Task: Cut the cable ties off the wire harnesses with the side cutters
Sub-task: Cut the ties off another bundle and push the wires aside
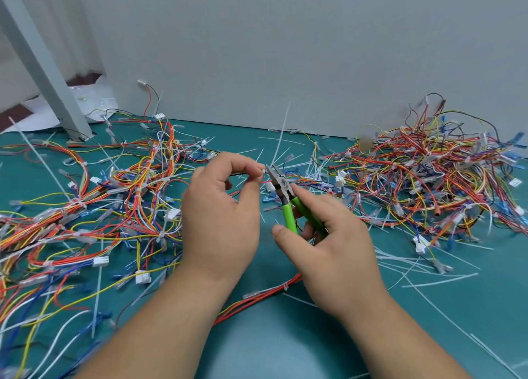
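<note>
My left hand (221, 207) is raised over the green mat, thumb and forefinger pinching a small white cable tie (262, 172) on a thin dark wire. My right hand (328, 235) grips the green-handled side cutters (288, 204). Their jaws (273, 170) are slightly apart and sit right beside the tie at my left fingertips. A red and orange wire harness (263, 293) with a white tie runs under my right wrist toward the bottom left.
A spread of tied harnesses (100, 207) covers the mat on the left. A dense tangle of wires (443, 178) is heaped at the right. Cut white tie strips (414, 267) litter the middle and right. A grey wall (285, 50) and a slanted post (48, 73) stand behind.
</note>
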`<state>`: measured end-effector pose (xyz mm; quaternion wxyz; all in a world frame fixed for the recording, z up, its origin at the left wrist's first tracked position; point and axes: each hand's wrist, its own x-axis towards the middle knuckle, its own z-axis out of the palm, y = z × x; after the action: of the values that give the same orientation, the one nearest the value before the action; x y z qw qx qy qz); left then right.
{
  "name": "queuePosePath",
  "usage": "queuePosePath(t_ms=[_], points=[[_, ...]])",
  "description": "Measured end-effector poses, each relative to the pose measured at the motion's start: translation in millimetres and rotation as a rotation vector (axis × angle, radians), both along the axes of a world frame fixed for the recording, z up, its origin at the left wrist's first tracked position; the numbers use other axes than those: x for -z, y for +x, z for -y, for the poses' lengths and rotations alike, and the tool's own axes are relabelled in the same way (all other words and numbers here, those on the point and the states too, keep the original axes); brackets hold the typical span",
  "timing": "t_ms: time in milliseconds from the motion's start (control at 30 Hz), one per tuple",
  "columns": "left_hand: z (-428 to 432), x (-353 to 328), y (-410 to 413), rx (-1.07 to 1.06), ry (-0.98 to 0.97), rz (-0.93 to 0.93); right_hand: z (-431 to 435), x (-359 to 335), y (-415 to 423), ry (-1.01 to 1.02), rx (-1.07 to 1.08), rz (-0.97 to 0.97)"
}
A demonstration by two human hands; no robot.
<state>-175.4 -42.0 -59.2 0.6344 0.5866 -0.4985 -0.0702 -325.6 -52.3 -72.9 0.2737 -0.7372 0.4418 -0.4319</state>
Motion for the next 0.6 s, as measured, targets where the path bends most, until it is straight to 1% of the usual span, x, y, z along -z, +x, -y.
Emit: queuePosePath(t_ms=[367,600], points=[[0.0,0.3,-0.4,-0.003,0.018,-0.032,2.7,2.3,0.8,0.007,-0.03,0.087],[1.0,-1.5,-0.3,-0.024,0.057,-0.016,3.4,3.1,0.6,-0.008,-0.055,0.08]])
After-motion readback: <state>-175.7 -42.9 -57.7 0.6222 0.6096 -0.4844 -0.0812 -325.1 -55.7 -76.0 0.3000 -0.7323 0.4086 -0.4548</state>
